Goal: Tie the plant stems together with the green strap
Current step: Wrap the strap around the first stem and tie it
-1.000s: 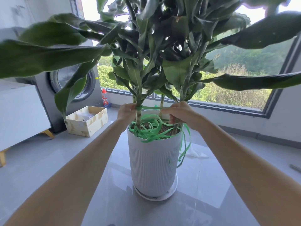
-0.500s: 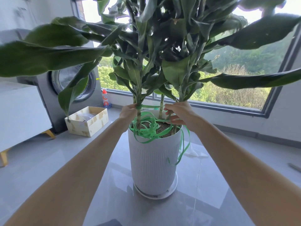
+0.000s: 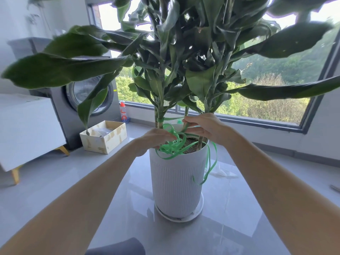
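Though blurred amid green strap [image 3: 172, 147] loops, left hand [image 3: 156, 138] grip unclear; right hand [image 3: 206, 127] grip around strap.

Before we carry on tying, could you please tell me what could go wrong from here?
The loose green strap coils on the soil could knot as the right grip pulls. The tail hanging over the white pot rim might snag. Only the left stem is wrapped, so that loop may slip.

Two hands [image 3: 156, 138] [image 3: 205, 126], three plant stems [image 3: 159, 115] [image 3: 186, 112] [image 3: 200, 144], one green strap [image 3: 172, 147], one pot [image 3: 176, 184], one box [image 3: 104, 142], one bottle [image 3: 122, 113]
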Available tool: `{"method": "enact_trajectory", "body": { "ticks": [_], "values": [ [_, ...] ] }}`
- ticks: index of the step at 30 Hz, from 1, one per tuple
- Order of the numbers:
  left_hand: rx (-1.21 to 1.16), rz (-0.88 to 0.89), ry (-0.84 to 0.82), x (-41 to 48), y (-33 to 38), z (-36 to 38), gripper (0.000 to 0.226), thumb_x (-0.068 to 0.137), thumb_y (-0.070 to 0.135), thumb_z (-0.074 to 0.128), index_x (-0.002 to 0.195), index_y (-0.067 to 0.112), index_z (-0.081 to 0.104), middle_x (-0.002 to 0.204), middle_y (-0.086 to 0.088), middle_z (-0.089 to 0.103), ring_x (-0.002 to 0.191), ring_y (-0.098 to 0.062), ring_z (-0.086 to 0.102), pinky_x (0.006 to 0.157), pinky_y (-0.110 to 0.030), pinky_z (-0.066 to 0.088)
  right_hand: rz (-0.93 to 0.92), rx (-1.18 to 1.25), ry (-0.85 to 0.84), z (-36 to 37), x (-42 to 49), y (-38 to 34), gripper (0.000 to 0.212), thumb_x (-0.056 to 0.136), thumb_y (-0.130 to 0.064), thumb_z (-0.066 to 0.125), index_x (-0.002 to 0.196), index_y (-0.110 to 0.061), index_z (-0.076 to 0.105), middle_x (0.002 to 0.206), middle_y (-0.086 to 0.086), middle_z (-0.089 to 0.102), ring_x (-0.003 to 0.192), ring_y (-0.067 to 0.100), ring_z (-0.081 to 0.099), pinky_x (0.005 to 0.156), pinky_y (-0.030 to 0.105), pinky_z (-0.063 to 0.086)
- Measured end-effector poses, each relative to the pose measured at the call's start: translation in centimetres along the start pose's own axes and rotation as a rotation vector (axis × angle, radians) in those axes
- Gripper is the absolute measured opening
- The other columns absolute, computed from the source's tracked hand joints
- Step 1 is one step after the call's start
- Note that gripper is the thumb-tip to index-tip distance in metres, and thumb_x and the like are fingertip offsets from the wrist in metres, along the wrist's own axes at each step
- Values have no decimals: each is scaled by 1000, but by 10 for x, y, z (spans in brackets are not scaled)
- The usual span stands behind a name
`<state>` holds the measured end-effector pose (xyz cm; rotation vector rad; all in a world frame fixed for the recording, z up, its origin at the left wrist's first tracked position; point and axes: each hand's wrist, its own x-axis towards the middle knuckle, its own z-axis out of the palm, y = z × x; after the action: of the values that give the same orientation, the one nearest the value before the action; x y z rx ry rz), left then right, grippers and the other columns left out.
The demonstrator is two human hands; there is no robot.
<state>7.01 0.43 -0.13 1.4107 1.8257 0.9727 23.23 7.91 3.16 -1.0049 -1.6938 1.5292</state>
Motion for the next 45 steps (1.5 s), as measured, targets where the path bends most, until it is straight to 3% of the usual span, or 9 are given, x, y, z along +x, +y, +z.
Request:
{"method": "enact_trajectory", "body": {
  "ticks": [7, 12, 18, 26, 29, 31, 35, 39, 45],
  "values": [
    [53, 66, -351, -9, -7, -1, 48, 70, 45, 69, 115, 26, 67, 126, 9, 57, 117, -14, 49, 97, -32, 37, -53, -25, 45, 2, -1, -1, 17, 84, -15, 70, 98, -5, 70, 85, 3, 75, 74, 17, 73, 90, 31, 54],
    [118, 44, -214, -12, -10, -5, 26, 87, 43, 57, 95, 25, 74, 119, 1, 61, 109, -18, 50, 86, -26, 40, -74, -38, 115, 4, 3, 5, 9, 85, -14, 68, 90, -6, 68, 88, 10, 71, 74, 21, 71, 80, 31, 58],
    [784, -210, -337, -9, -51, -13, 23, 83, 36, 67, 94, 19, 76, 86, 8, 66, 90, -7, 57, 81, -22, 46, -60, -28, 216, 9, 4, 7, 14, 89, -16, 64, 80, -5, 63, 60, 3, 55, 48, 10, 56, 66, 24, 58],
    [551, -259, -185, -4, -60, -17, 33, 85, 15, 64, 118, 12, 63, 93, -3, 65, 85, -14, 64, 70, -22, 52, -26, -360, 221, 11, 0, -1, 11, 90, -12, 61, 92, -2, 64, 62, 3, 53, 38, 7, 39, 33, 14, 35],
    [478, -92, 130, -1, -46, -15, 12, 86, 15, 57, 84, 12, 68, 78, -3, 64, 72, -16, 58, 60, -24, 47, 0, -466, 173, 11, -1, -3, 12, 93, -13, 57, 100, -3, 59, 73, 2, 58, 40, 8, 33, 34, 16, 33],
    [458, -12, 363, 0, -34, -9, 24, 88, 23, 53, 66, 14, 56, 64, -1, 54, 62, -17, 51, 49, -24, 36, 37, -515, 157, 11, 2, -4, 16, 94, -14, 55, 103, 0, 57, 79, 4, 59, 39, 8, 31, 34, 17, 31],
    [198, 65, 603, 11, -17, 2, 34, 93, 40, 45, 79, 9, 51, 88, -10, 54, 78, -21, 49, 61, -28, 34, 144, -676, 71, 12, 6, 4, 20, 93, -8, 53, 106, 5, 56, 78, 7, 54, 39, 9, 29, 30, 16, 24],
    [243, 101, 584, 20, -16, 14, 37, 90, 39, 51, 111, 9, 52, 118, -3, 47, 113, -22, 39, 86, -33, 34, 155, -853, 36, 14, 9, 12, 26, 87, -12, 61, 109, 1, 58, 79, 6, 53, 48, 11, 34, 38, 20, 29],
    [486, 105, 463, 26, -22, 22, 52, 77, 41, 68, 119, 26, 43, 126, -8, 39, 118, -30, 34, 93, -41, 39, 173, -859, 70, 11, 27, 27, 40, 68, -25, 78, 101, -9, 62, 98, 4, 68, 85, 18, 64, 77, 33, 53]
  ]
}}
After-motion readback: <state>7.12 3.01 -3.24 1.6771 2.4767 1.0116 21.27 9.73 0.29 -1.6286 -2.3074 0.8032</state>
